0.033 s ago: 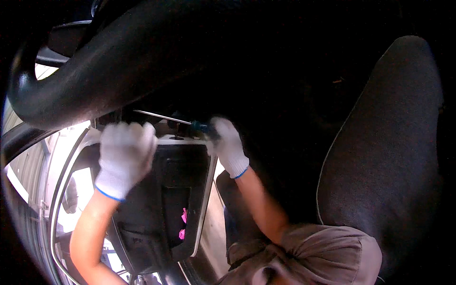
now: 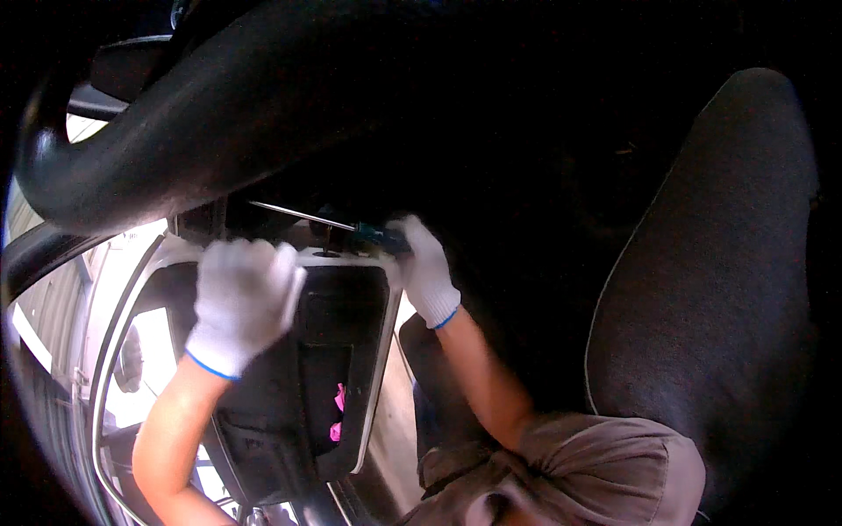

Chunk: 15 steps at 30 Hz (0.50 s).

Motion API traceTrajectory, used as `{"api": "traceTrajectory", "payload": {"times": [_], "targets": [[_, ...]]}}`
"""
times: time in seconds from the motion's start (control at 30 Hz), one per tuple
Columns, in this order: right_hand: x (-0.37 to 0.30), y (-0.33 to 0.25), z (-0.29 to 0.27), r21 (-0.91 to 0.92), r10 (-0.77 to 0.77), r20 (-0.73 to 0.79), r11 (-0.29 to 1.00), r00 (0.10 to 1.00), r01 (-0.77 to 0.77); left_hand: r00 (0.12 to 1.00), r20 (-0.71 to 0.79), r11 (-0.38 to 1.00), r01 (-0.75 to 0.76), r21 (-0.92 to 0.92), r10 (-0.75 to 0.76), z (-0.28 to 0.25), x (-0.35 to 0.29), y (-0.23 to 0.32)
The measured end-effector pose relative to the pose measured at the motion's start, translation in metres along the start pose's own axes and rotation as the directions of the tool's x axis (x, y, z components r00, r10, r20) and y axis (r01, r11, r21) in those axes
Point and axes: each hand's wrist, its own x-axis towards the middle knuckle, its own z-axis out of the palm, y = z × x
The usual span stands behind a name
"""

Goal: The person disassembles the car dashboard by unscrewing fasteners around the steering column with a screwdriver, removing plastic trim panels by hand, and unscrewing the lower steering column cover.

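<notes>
In a white knit glove with a blue cuff edge, my right hand [image 2: 424, 273] is closed around the dark teal handle of a screwdriver [image 2: 307, 216]. Its long metal shaft points left and slightly up, with the tip under the dark dashboard edge. My left hand [image 2: 241, 296], gloved the same way, is to the left and a little lower, in front of the open car door's upper inner panel. Its fingers are curled away from me, and whatever they may hold is hidden. A small dark bracket-like part [image 2: 326, 230] is just behind the screwdriver shaft, above the white door-frame edge.
A black steering wheel [image 2: 167, 145] crosses the upper left. The open door's dark inner panel [image 2: 272, 394] fills the lower middle, with a pink item [image 2: 338, 412] in its pocket. A grey car seat [image 2: 702, 289] stands on the right. Deep shadow covers the upper middle.
My left hand has shifted slightly right and down, away from the dashboard edge. My right hand and the screwdriver have hardly moved.
</notes>
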Motion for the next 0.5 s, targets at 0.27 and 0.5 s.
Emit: {"api": "traceTrajectory", "payload": {"times": [0.27,0.5], "targets": [[0.002,0.014,-0.002,-0.343,-0.300,-0.060,0.902,0.952,0.263,1.000,-0.021,0.982,-0.014,-0.187,0.010,0.022,-0.003,0.015],[0.005,0.025,0.002,-0.390,-0.506,-0.004,0.795,0.863,0.464,0.997,-0.028,0.998,0.066,-0.008,-0.066,0.007,0.010,-0.010]]}}
